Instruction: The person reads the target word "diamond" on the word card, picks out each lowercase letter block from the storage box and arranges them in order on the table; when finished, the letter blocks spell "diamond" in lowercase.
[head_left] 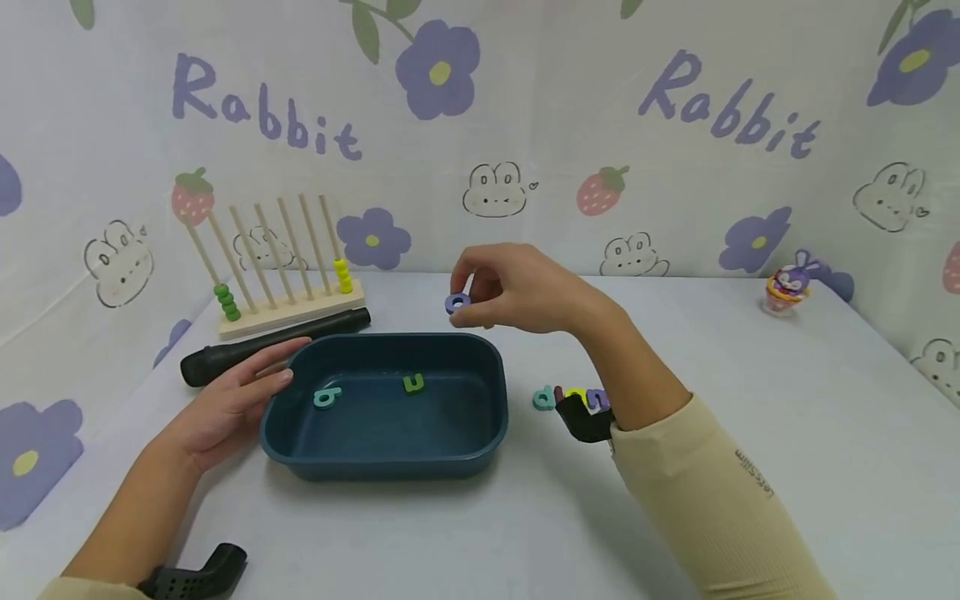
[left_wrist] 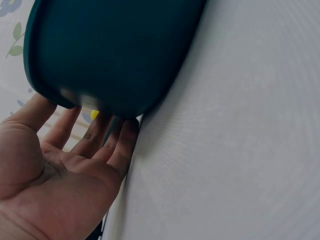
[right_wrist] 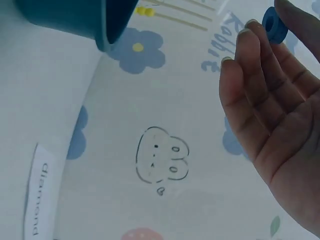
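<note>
My right hand [head_left: 517, 287] pinches a small purple-blue ring-shaped letter, like an "o" [head_left: 457, 303], between thumb and fingertips. It is held above the table, behind the right rear corner of a dark teal plastic tub [head_left: 390, 468]. In the right wrist view the letter [right_wrist: 275, 25] sits at the fingertips. A turquoise letter [head_left: 326, 398] and a green letter [head_left: 413, 383] lie inside the tub. Along the tub's left end rests my left hand [head_left: 228, 417], fingers fairly straight against the outer wall, thumb at the rim.
Several colored letters, among them a turquoise one [head_left: 543, 398], lie right of the tub, partly hidden by the right wrist's black mount [head_left: 585, 421]. Behind the tub are a black microphone [head_left: 273, 343] and a wooden bead rack [head_left: 292, 312]. A purple rabbit figure [head_left: 791, 283] stands far right. A paper strip [right_wrist: 37, 192] reads "diamond".
</note>
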